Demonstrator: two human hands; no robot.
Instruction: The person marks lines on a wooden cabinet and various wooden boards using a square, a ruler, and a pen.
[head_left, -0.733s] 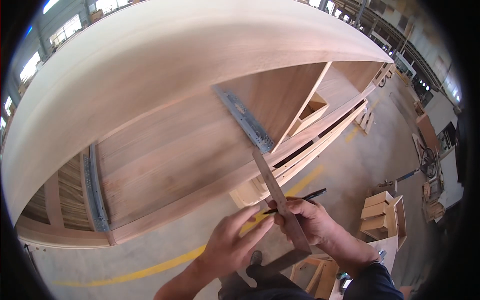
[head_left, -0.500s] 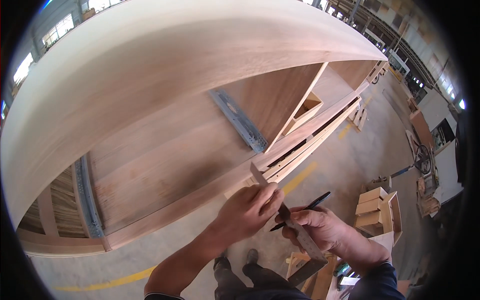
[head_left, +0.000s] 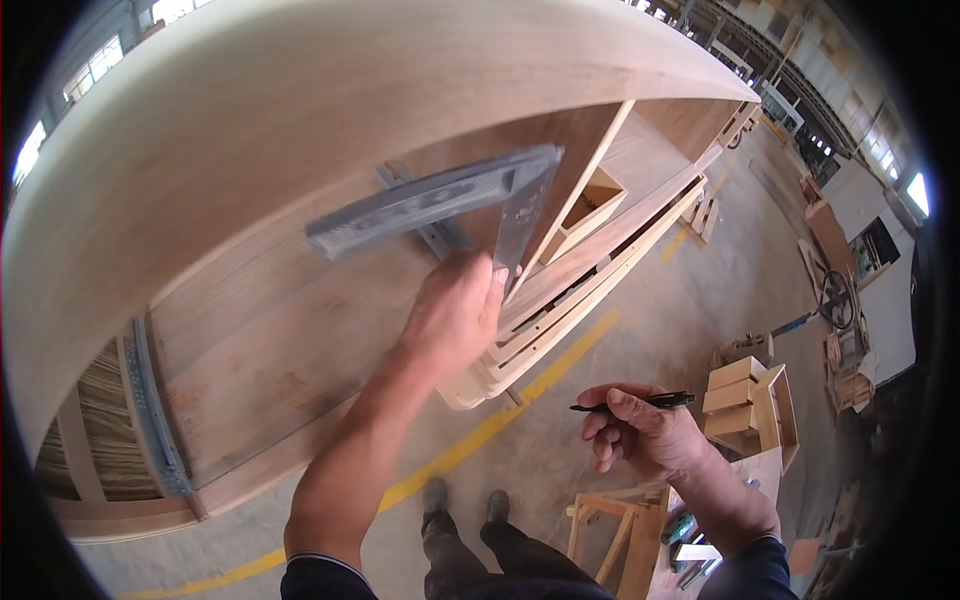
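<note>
Filling the view from 9 to 1 o'clock, a large curved wooden panel [head_left: 300, 130] stands on a concrete floor [head_left: 690, 300] with a yellow line [head_left: 520, 400]. Against its board face, the left hand [head_left: 455, 315] has its grip clamped on a grey metal square [head_left: 440, 200]. At 4 o'clock, the right hand [head_left: 640, 435] pinches a black pencil [head_left: 640, 403].

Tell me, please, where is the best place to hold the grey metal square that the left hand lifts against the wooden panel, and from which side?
Probably by the short blade, from below. The metal square is an L: its long arm stretches left across the wooden panel, and the short blade hangs down from the corner toward the left hand, which grips its lower end. The right hand holds a black pencil.
</note>
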